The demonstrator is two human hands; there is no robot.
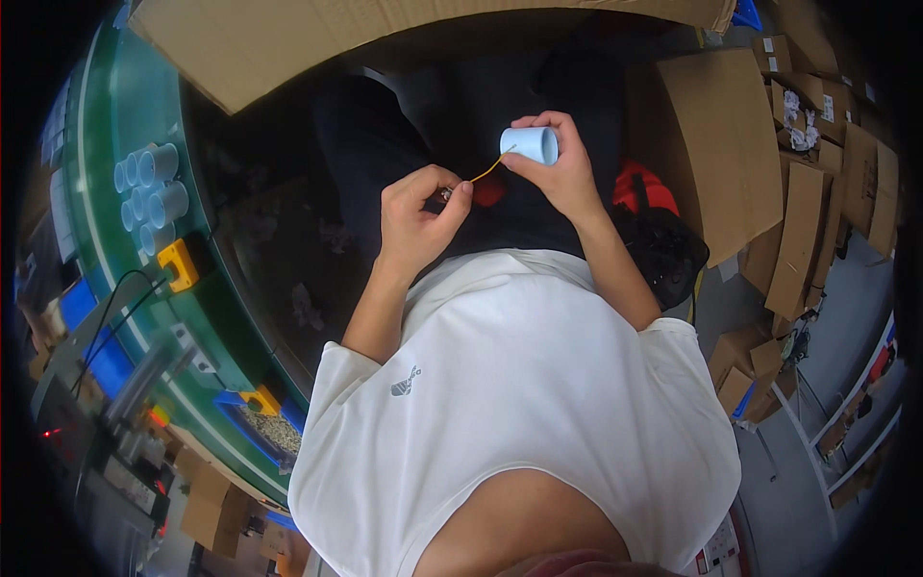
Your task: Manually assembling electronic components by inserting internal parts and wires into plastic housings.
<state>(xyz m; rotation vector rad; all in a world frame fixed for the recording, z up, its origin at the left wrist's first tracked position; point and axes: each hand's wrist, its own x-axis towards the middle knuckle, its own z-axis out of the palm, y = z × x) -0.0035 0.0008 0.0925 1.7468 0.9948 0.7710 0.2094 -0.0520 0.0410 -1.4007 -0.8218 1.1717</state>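
My right hand (567,181) grips a light blue cup-shaped cylinder (515,141) between thumb and fingers, its open end turned toward the right. From the cylinder's near side a thin yellow wire (488,170) runs down and left to my left hand (418,213). Thumb and forefinger of that hand are pinched on the wire's end, where something small and shiny shows, too small to make out. Both hands are in front of my white shirt, above my lap. Whether the wire is fastened to the cylinder cannot be seen.
At the left, several similar light blue cylinders (154,165) stand grouped on a green worktop (149,91). Yellow brackets (177,266) and a blue bin (231,409) of small parts sit along its edge. Big cardboard flaps (716,144) rise ahead and at the right.
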